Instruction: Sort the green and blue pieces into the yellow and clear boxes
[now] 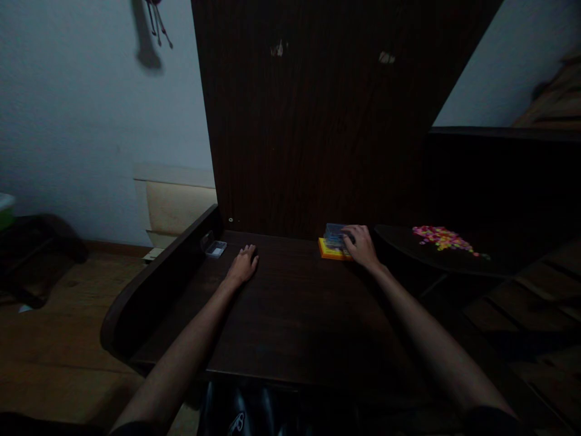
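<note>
My left hand [244,264] lies palm down on the dark wooden desk [290,315], fingers loosely curled, holding nothing that I can see. My right hand [360,243] reaches to the back of the desk and rests on a small stack of flat boxes [333,244], a bluish-grey one on top of an orange-yellow one. Its fingers curl over the right side of the top box. The light is dim, so the grip is hard to read.
A small clear plastic case [216,249] sits near the desk's raised left rim [158,272]. A heap of small colourful pieces [441,238] lies on a dark rounded surface to the right. A tall dark panel [318,121] stands behind the desk.
</note>
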Motion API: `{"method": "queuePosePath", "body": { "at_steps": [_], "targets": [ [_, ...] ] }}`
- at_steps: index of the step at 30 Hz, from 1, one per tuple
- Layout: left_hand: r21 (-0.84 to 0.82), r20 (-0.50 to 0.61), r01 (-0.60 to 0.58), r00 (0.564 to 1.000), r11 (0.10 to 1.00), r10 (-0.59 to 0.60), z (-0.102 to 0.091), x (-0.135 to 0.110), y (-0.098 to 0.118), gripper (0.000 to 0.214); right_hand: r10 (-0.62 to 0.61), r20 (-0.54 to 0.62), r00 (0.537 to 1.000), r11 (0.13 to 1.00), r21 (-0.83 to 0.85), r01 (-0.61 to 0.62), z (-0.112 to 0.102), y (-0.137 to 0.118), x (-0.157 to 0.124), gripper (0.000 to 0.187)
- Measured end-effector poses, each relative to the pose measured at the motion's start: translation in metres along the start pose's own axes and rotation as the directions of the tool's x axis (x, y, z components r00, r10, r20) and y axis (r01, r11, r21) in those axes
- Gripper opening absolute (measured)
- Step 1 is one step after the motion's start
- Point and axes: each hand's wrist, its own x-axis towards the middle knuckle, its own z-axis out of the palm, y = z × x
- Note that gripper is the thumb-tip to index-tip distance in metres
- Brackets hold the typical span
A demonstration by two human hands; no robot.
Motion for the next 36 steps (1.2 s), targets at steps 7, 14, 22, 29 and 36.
{"method": "queuePosePath", "body": {
  "at_steps": [7, 14, 22, 29, 36],
  "targets": [
    [-0.028, 0.028, -0.038, 0.999, 0.999, 0.039, -0.009, -0.004, 0.004, 0.038, -0.027, 0.235, 0.972, 0.992, -0.111, 0.054, 0.0, 0.047, 0.026, 0.047],
    [-0.107, 0.012, -0.041, 0.999, 0.993, 0.042, -0.014, -0.008, 0.004, 0.032, -0.015, 0.42, 0.907, 0.996, -0.073, 0.05, 0.018, 0.06, 0.031, 0.036],
    [-0.267, 0.005, -0.01, 1.0, 0.964, 0.012, -0.023, -0.011, -0.007, 0.049, 0.024, 0.444, 0.896, 0.998, -0.056, 0.001, 0.016, 0.055, 0.038, 0.028],
    [-0.482, -0.002, -0.004, 1.0, 0.876, 0.003, -0.018, -0.007, -0.017, 0.062, 0.104, 0.531, 0.841, 0.994, -0.077, -0.074, 0.005, 0.044, 0.048, 0.045],
    [-0.546, -0.074, -0.071, 0.997, 0.834, 0.036, -0.012, -0.006, -0.025, 0.059, 0.069, 0.449, 0.891, 0.998, -0.025, -0.065, 0.003, 0.012, 0.05, 0.056]
  ]
}}
